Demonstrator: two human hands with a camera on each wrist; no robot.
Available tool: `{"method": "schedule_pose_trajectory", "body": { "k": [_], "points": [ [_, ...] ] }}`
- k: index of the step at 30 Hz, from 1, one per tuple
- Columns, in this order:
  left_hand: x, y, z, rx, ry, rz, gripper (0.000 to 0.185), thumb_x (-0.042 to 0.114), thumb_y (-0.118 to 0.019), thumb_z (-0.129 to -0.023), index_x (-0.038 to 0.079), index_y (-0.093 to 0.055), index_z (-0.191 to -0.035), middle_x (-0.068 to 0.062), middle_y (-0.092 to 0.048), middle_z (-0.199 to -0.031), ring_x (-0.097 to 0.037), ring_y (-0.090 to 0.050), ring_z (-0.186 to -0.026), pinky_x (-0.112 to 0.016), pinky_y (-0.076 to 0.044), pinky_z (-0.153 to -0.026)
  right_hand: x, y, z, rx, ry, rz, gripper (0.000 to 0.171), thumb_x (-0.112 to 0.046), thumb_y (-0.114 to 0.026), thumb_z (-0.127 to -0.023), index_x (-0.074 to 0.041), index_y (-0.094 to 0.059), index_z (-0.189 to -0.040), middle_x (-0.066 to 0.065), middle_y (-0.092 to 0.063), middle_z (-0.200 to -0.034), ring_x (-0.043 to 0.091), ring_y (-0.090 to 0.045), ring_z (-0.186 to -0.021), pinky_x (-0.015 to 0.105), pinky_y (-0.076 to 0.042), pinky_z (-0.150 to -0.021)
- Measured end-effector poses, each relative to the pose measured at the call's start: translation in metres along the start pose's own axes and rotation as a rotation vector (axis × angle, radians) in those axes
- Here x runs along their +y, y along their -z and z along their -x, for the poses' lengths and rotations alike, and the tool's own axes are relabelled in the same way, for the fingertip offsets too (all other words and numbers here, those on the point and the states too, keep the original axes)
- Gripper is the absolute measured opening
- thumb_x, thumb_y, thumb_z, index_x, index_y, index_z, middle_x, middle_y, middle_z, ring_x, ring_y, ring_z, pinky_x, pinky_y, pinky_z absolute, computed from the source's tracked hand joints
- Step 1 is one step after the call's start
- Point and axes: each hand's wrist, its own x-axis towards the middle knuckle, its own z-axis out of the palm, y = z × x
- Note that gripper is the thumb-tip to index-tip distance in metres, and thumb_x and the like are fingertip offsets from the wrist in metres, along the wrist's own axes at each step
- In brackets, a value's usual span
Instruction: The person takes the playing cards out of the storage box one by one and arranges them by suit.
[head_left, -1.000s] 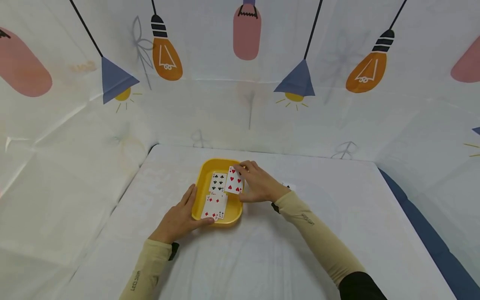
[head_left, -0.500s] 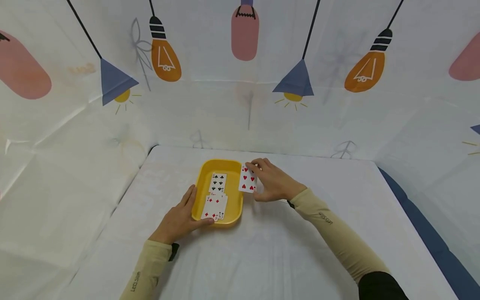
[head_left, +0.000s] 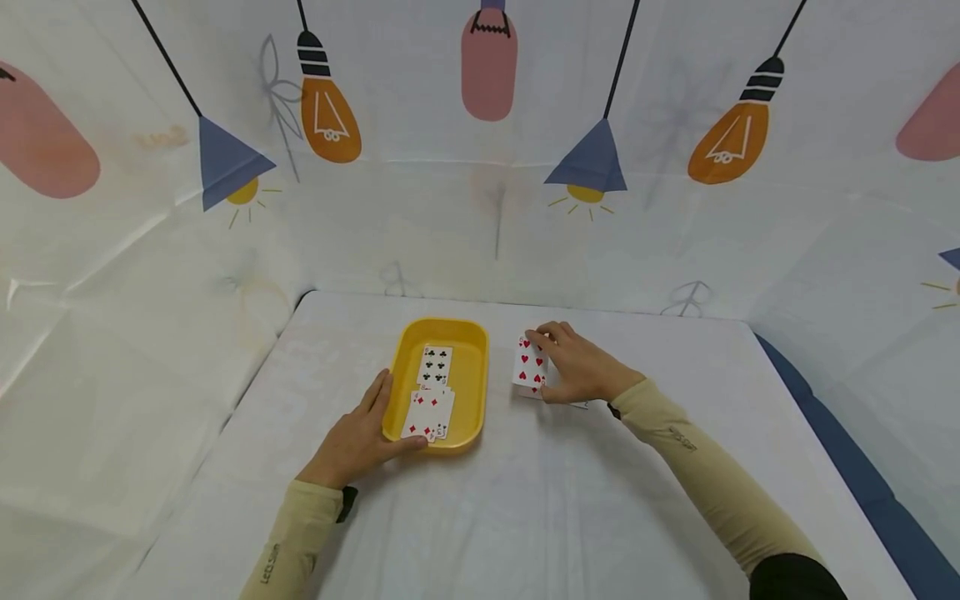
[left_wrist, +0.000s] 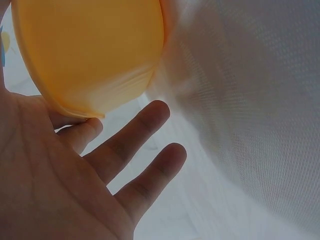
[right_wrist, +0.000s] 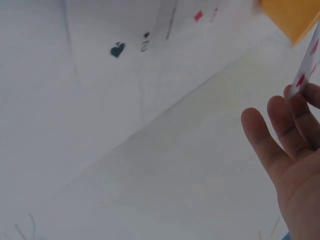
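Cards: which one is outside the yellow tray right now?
The hearts card, pinched by the right hand over the table right of the yellow tray; the clubs and diamonds cards lie inside it.

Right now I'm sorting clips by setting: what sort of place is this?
Probably a staged tabletop booth, not a lived-in room: a white-covered table, a backdrop sheet printed with cartoon lamps, and a yellow tray of playing cards.

Tray [head_left: 476, 367] is looking like smooth, slightly glossy yellow plastic; cards [head_left: 437, 365] are showing glossy coated paper; tablecloth [head_left: 525, 500] is appearing matt, finely woven cloth.
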Motion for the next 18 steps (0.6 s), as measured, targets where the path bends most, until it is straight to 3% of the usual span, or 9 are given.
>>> {"method": "schedule_pose_trajectory", "body": {
  "k": [8,18],
  "points": [
    [-0.002,0.000,0.000,0.013,-0.023,0.016,0.130,0.086,-0.060,-0.075,0.009,-0.004,-0.164,-0.008,-0.008,-0.170,-0.032,-0.063,-0.097,-0.050,-0.047,-0.100,0.023,-0.004,0.023,-0.020,-0.067,-0.051,0.086,-0.029,-0.069,-0.075,-0.006,-0.040,-0.153,0.010,-0.042,-0.143,0.027,-0.040,-0.126,0.044,-0.051,-0.092],
    [-0.003,-0.001,0.000,0.011,-0.019,0.022,0.131,0.088,-0.058,-0.074,0.011,-0.003,-0.164,-0.007,-0.008,-0.170,-0.032,-0.062,-0.101,-0.050,-0.047,-0.102,0.046,-0.010,0.044,-0.051,-0.134,-0.042,0.085,-0.029,-0.074,-0.075,-0.006,-0.042,-0.151,0.013,-0.043,-0.141,0.032,-0.042,-0.126,0.047,-0.052,-0.093]
  ]
}}
